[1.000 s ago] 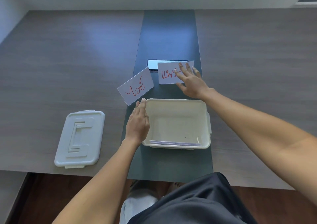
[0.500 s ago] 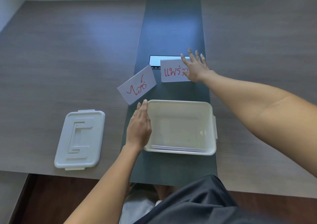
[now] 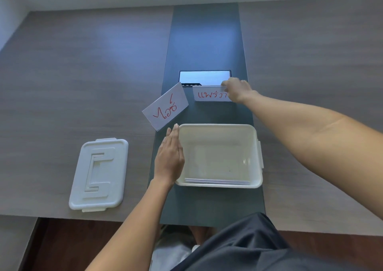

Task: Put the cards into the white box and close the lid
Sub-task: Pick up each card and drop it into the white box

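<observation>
The white box [image 3: 256, 144] stands open on the dark centre strip, with several white cards [image 3: 217, 181] lying flat at its near wall. My left hand [image 3: 170, 156] rests flat against the box's left side, fingers together. Just beyond the box lie two white cards with red writing: a tilted one [image 3: 165, 109] on the left and a straight one [image 3: 209, 94] on the right. My right hand [image 3: 236, 89] has its fingers curled over the far right edge of the straight card, gripping it. The white lid [image 3: 99, 174] lies flat on the table to the left.
A shiny rectangular panel [image 3: 204, 77] is set into the dark strip [image 3: 205, 42] right behind the cards. Grey wood tabletop [image 3: 83, 73] spreads to both sides. The table's near edge runs just below the lid and box, above my lap.
My right hand went from lying open-fingered on the straight card to curling its fingers over the card's far edge. The left hand and the box have stayed put.
</observation>
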